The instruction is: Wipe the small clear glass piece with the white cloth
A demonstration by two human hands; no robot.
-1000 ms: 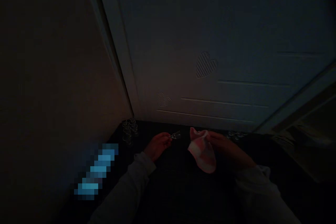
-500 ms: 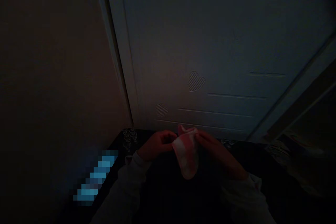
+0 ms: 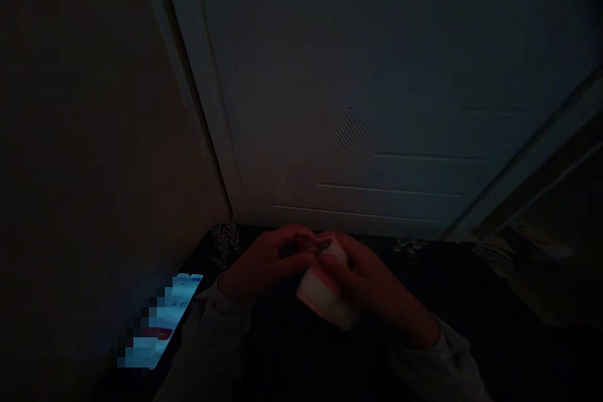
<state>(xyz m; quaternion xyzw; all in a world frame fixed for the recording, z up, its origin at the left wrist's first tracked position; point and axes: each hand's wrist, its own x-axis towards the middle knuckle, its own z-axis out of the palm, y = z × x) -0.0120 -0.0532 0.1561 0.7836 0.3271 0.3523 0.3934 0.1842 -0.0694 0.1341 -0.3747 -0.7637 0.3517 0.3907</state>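
The scene is very dark. My left hand (image 3: 264,260) and my right hand (image 3: 365,279) meet over a dark surface (image 3: 471,301). Both are closed on a small pink and white sock (image 3: 325,292), which hangs down between them. My left fingers pinch at the sock's top edge, where a small shiny clip (image 3: 311,247) shows faintly. My right hand wraps the sock from the right side.
A lit phone (image 3: 162,320) lies at the left of the dark surface. Small clear shiny pieces sit at the back left (image 3: 223,242) and back right (image 3: 407,244). A white door (image 3: 377,107) with heart cut-outs stands right behind.
My left hand, which held a small clip apart from the sock a second ago, has come over to the sock's top. Both hands now close together on it.
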